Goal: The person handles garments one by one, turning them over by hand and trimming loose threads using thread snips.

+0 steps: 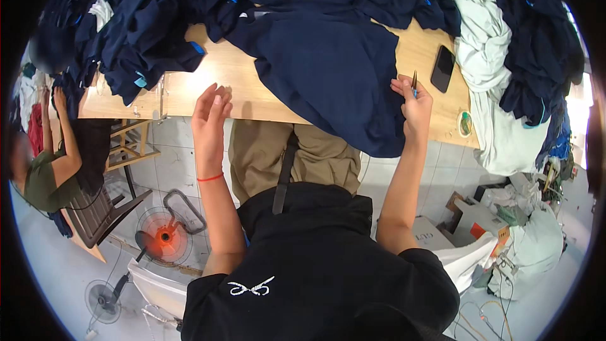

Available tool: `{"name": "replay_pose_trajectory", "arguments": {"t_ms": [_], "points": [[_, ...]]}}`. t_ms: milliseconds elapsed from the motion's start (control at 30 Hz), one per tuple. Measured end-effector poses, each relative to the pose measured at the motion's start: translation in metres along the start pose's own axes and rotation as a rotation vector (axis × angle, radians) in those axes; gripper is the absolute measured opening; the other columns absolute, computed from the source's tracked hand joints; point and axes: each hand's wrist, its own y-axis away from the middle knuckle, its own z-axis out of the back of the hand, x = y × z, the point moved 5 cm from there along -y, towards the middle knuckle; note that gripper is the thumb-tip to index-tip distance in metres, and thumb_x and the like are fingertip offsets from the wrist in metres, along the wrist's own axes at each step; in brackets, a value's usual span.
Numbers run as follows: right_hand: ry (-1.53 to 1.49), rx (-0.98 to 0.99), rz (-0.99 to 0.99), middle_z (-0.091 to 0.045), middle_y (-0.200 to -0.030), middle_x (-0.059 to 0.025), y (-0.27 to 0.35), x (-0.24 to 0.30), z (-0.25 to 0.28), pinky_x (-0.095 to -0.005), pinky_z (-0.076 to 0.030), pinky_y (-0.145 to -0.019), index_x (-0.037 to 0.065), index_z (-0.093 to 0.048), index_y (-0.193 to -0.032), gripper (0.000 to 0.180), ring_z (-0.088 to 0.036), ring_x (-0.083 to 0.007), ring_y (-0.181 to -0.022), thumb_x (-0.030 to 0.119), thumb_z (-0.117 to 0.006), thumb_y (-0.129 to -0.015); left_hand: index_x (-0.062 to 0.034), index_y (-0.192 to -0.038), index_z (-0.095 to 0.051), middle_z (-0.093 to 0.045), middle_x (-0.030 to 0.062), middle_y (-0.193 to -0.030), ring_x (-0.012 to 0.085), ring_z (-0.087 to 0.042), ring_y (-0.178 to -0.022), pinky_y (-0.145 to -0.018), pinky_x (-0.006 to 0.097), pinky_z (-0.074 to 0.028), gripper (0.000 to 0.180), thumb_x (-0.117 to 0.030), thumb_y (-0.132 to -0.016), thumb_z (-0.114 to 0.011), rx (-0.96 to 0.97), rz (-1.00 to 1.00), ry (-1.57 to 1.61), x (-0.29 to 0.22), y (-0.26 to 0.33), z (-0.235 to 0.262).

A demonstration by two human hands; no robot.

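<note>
A navy garment [334, 63] lies spread over the wooden table [243, 82], its lower end hanging past the front edge toward my lap. My right hand [413, 104] is closed around a pair of small thread snips [415, 82], dark blades pointing up and a bit of blue at the grip. Its fingertips are at the garment's right edge; whether they touch the cloth I cannot tell. Raised near the table's front edge, left of the garment, my left hand [211, 110] holds nothing, its fingers apart and slightly bent.
Heaps of navy garments [148, 31] cover the table's far side. A black phone [443, 68] lies on the right, beside pale green cloth [486, 50]. At the far left a person [53, 164] handles clothes. Fans [165, 236] stand on the floor; stuffed bags [533, 240] lie lower right.
</note>
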Motion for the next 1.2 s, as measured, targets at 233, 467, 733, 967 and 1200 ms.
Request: {"name": "replay_pose_trajectory", "arguments": {"t_ms": [233, 467, 733, 967, 1200], "points": [[0.092, -0.074, 0.096, -0.079, -0.100, -0.0144, 0.018, -0.003, 0.011, -0.0319, -0.056, -0.075, -0.006, -0.073, -0.116, 0.024, -0.074, -0.0184, -0.092, 0.015, -0.070, -0.104, -0.0067, -0.139, -0.068, -0.064, 0.0135, -0.143, 0.0224, -0.064, -0.126, -0.103, 0.033, -0.052, 0.041, -0.010, -0.099, -0.076, 0.047, -0.245, -0.496, -0.004, -0.007, -0.041], [0.619, -0.121, 0.188, -0.075, -0.084, -0.0165, 0.031, 0.003, -0.019, -0.0364, -0.056, -0.075, -0.005, -0.077, -0.108, 0.031, -0.072, -0.0262, -0.075, 0.016, -0.086, -0.087, -0.0103, -0.120, -0.076, -0.066, 0.0131, -0.127, 0.0348, -0.063, -0.110, -0.099, 0.045, -0.050, 0.035, -0.003, -0.085, -0.077, 0.142, -0.700, -1.019, 0.013, -0.039, -0.117], [0.031, -0.179, 0.243, -0.064, -0.092, 0.0029, 0.052, 0.080, 0.019, -0.0215, -0.045, -0.069, 0.001, -0.071, -0.107, 0.021, -0.055, -0.0050, -0.077, 0.014, -0.083, -0.096, 0.0001, -0.095, -0.067, -0.064, 0.0116, -0.091, 0.0286, -0.061, -0.088, -0.080, 0.041, -0.048, 0.010, 0.003, -0.086, -0.070, -0.040, -0.887, -0.914, -0.093, 0.017, -0.088], [-0.112, -0.110, 0.431, -0.074, -0.098, -0.0122, 0.000, 0.132, -0.033, -0.0301, -0.055, -0.073, -0.007, -0.072, -0.113, 0.021, -0.074, -0.0185, -0.071, 0.011, -0.072, -0.103, 0.0007, -0.137, -0.064, -0.068, 0.0224, -0.130, 0.0403, -0.065, -0.119, -0.100, 0.044, -0.052, 0.041, -0.013, -0.100, -0.072, -0.102, -0.952, -1.116, -0.117, -0.057, -0.096], [0.193, -0.155, 0.076, -0.077, -0.107, -0.0108, 0.034, 0.033, 0.022, -0.0271, -0.056, -0.067, -0.001, -0.077, -0.118, 0.024, -0.071, -0.0126, -0.077, 0.017, -0.074, -0.103, -0.0048, -0.137, -0.066, -0.055, 0.0210, -0.151, 0.0400, -0.054, -0.140, -0.113, 0.045, -0.046, 0.048, -0.016, -0.093, -0.082, 0.007, -0.660, -0.941, -0.047, 0.014, -0.069]]}}
